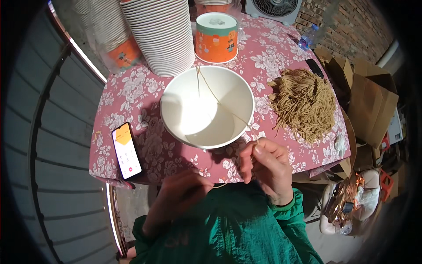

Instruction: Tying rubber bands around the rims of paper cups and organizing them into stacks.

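An open white paper tub (pixel 206 105) stands mouth up at the table's middle, and I look straight into it. A thin tan strand (pixel 217 100) runs from its far rim across the mouth to my right hand (pixel 268 165). The thumb and index finger of that hand pinch the strand beside the tub's near right rim. My left hand (pixel 182 193) is closed and shadowed at the table's front edge. A short pale strand (pixel 220 185) shows by its fingertips; whether they grip it is unclear. Right of the tub lies a loose heap of tan strands (pixel 305 105).
A tall stack of white paper tubs (pixel 158 37) and an orange and green tub (pixel 216 39) stand behind. A lit phone (pixel 127 150) lies at left, a dark phone-like object (pixel 314 68) beyond the heap. A bottle (pixel 308 37), fan (pixel 273 8) and cardboard boxes (pixel 369 105) surround.
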`<state>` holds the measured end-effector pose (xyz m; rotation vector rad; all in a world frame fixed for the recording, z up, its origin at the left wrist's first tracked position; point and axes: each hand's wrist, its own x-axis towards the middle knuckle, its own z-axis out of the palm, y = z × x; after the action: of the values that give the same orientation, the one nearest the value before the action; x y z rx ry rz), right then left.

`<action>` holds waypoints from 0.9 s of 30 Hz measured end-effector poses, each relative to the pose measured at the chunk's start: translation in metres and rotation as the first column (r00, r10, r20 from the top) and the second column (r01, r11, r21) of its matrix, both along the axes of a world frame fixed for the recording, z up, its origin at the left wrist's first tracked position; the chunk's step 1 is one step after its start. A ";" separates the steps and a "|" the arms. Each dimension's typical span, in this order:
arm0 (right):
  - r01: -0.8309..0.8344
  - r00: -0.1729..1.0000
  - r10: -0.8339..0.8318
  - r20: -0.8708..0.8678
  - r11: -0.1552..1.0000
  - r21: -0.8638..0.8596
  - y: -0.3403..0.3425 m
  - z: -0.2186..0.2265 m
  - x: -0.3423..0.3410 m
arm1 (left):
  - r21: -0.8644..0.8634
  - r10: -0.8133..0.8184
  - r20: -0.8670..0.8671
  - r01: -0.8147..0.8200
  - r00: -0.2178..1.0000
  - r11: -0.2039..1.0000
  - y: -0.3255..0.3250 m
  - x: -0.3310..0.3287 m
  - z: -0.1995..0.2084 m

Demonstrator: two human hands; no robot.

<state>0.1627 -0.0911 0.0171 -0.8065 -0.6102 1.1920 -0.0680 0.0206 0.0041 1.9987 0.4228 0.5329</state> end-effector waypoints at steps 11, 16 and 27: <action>-0.200 0.963 0.190 0.191 0.979 0.035 0.000 0.013 -0.017 | -0.253 -0.016 0.002 0.016 1.000 0.967 -0.026 0.026 0.032; -0.144 0.984 0.142 0.112 0.990 0.010 0.007 0.010 -0.012 | -0.580 0.017 0.214 0.113 0.977 0.807 -0.033 0.021 0.001; -0.064 0.998 0.064 0.002 0.997 0.050 -0.005 0.005 -0.004 | -0.555 0.165 -0.137 -0.213 0.977 0.804 -0.015 -0.003 0.023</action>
<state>0.1591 -0.0958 0.0219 -0.7496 -0.6681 1.2302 -0.0713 0.0055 0.0267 1.4064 0.7463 0.3858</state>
